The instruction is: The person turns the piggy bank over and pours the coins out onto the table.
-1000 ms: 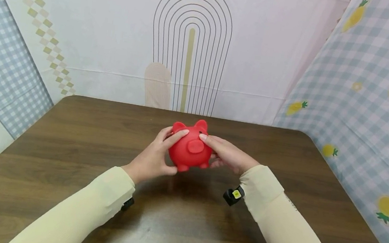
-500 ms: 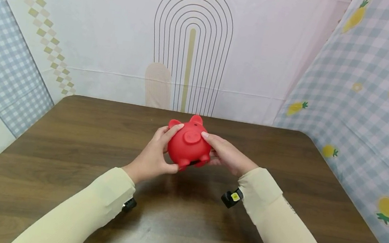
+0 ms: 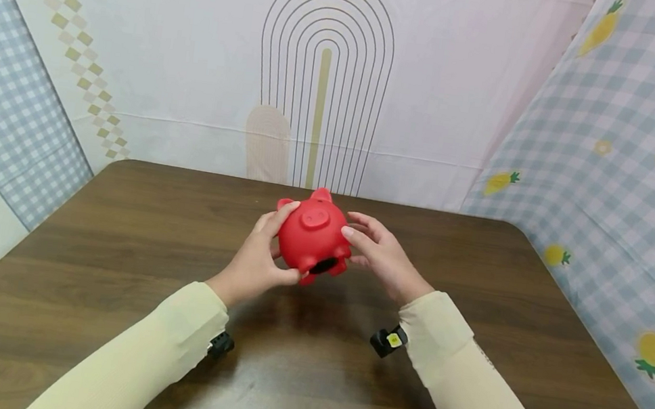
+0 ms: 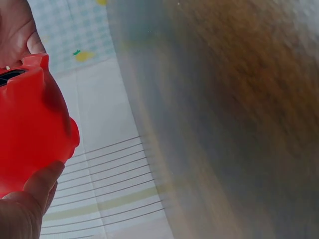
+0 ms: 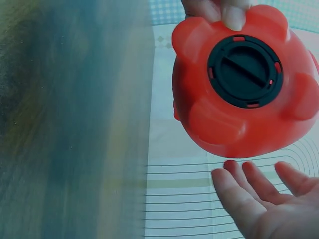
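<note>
- Cream fabric is worn on both forearms, where a left sleeve and a right sleeve are shown closest to the head camera.
- Below the right cuff, a black wrist device marked with a yellow patch is strapped; a second black device is partly hidden beneath the left cuff.
- By the left hand a red piggy bank is grasped, with the thumb pressed among its feet and the fingers laid along its side near an ear.
- The right hand is released, its fingers extended just beside the piggy bank; a gap is seen between them in the right wrist view.
- The piggy bank is held tilted above the bench, its snout turned upward and its underside exposed, where a round black plug is set.
- Behind the bench, a white cloth is hung, printed with nested arches; at the right, a blue-checked cloth is patterned with pineapples.
</note>
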`<action>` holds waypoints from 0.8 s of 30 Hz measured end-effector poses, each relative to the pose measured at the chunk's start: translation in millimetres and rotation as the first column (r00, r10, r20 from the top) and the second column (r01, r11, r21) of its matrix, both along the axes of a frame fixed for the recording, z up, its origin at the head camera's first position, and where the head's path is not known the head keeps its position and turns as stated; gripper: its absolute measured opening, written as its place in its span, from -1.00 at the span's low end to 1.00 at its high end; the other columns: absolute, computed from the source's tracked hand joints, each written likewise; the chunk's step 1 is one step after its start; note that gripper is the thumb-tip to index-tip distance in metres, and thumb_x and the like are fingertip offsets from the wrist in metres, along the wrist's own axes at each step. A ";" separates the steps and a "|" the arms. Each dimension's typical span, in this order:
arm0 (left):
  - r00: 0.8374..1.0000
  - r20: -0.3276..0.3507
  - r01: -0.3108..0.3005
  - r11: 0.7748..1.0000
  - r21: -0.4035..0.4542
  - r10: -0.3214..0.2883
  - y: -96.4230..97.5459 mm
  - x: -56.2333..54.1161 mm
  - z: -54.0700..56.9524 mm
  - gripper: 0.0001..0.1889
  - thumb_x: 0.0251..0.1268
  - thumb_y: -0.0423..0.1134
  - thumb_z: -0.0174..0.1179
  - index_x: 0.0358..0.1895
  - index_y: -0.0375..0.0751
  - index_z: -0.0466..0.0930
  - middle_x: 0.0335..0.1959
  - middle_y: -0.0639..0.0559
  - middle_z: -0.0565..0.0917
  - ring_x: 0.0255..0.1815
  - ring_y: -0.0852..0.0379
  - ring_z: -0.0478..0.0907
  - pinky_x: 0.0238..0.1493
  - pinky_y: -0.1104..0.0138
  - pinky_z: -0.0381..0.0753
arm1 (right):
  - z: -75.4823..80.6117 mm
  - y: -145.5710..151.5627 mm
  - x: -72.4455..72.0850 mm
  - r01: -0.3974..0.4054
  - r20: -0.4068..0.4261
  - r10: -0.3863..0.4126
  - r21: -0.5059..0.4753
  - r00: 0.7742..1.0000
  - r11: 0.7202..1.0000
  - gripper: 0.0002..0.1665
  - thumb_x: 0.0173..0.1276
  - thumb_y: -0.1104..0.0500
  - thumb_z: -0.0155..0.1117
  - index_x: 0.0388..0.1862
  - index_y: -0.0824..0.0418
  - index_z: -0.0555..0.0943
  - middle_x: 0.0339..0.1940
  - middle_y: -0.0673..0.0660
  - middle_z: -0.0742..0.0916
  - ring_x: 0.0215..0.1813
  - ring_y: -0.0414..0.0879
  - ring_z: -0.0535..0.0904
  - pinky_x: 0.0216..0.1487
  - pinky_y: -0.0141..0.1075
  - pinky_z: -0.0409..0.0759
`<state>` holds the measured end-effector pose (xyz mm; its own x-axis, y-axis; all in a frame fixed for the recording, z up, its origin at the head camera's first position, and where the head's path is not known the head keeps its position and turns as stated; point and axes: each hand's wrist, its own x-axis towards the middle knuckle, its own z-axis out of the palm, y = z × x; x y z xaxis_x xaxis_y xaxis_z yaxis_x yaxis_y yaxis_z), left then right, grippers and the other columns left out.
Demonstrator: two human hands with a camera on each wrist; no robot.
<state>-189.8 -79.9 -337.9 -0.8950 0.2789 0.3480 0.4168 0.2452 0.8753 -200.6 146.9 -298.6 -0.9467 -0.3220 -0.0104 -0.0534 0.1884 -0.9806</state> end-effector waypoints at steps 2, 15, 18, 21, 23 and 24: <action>1.000 0.019 0.007 1.000 0.026 -0.007 -0.5 -0.3 -0.4 0.01 -0.11 -0.41 0.46 0.46 0.17 0.12 0.33 -0.10 0.21 0.30 -0.08 0.27 0.05 0.05 0.61 | -1.4 0.3 1.1 0.031 -0.039 -0.031 -0.003 0.999 1.000 -0.30 0.41 -0.01 0.15 0.45 0.19 0.23 0.35 0.22 0.43 0.29 0.13 0.43 0.26 0.07 0.45; 0.994 0.107 -0.027 0.993 0.117 0.015 -2.8 -3.8 1.9 0.01 -0.08 -0.37 0.45 0.46 0.22 0.07 0.34 0.00 0.23 0.26 -0.06 0.34 0.04 0.07 0.62 | -11.3 2.1 13.9 0.178 -0.295 -0.157 0.046 0.942 0.983 -0.44 0.34 0.12 0.28 0.30 0.18 0.42 0.20 0.15 0.59 0.21 0.07 0.53 0.14 -0.14 0.58; 0.994 0.111 -0.024 0.991 0.130 0.010 -3.6 -4.8 1.5 0.00 -0.06 -0.38 0.44 0.46 0.19 0.07 0.34 0.00 0.24 0.27 -0.06 0.34 0.04 0.07 0.62 | -13.7 -0.2 16.0 0.194 -0.338 -0.170 0.038 0.926 0.980 -0.46 0.32 0.16 0.30 0.26 0.23 0.45 0.18 0.18 0.60 0.20 0.10 0.52 0.15 -0.11 0.56; 0.993 0.116 -0.031 0.990 0.140 0.015 -4.4 -5.7 0.7 0.00 -0.06 -0.40 0.44 0.46 0.18 0.07 0.33 0.02 0.26 0.26 -0.05 0.35 0.03 0.09 0.63 | -14.5 -2.9 19.0 0.217 -0.365 -0.190 0.034 0.911 0.976 -0.48 0.30 0.18 0.33 0.22 0.23 0.48 0.15 0.18 0.62 0.16 0.06 0.54 0.14 -0.07 0.54; 0.993 0.115 -0.034 0.989 0.141 0.017 -4.8 -5.9 0.5 0.00 -0.06 -0.40 0.44 0.46 0.17 0.07 0.33 0.02 0.27 0.26 -0.05 0.35 0.03 0.09 0.63 | -15.5 -4.3 20.7 0.237 -0.381 -0.204 0.042 0.902 0.971 -0.50 0.29 0.17 0.33 0.20 0.22 0.50 0.11 0.17 0.64 0.12 0.02 0.55 0.11 -0.08 0.56; 0.993 0.116 -0.035 0.989 0.142 0.019 -4.8 -6.0 0.3 0.00 -0.06 -0.40 0.44 0.46 0.17 0.07 0.32 0.03 0.28 0.26 -0.05 0.35 0.03 0.10 0.63 | -16.2 -4.9 21.3 0.245 -0.389 -0.208 0.045 0.897 0.969 -0.52 0.29 0.17 0.34 0.18 0.22 0.52 0.10 0.17 0.64 0.10 0.01 0.56 0.10 -0.09 0.57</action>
<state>-195.8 -84.7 -337.6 -0.9376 0.2084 0.2783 0.3075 0.1231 0.9436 -179.3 142.0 -314.8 -0.9319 -0.1132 0.3445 -0.3624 0.3269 -0.8728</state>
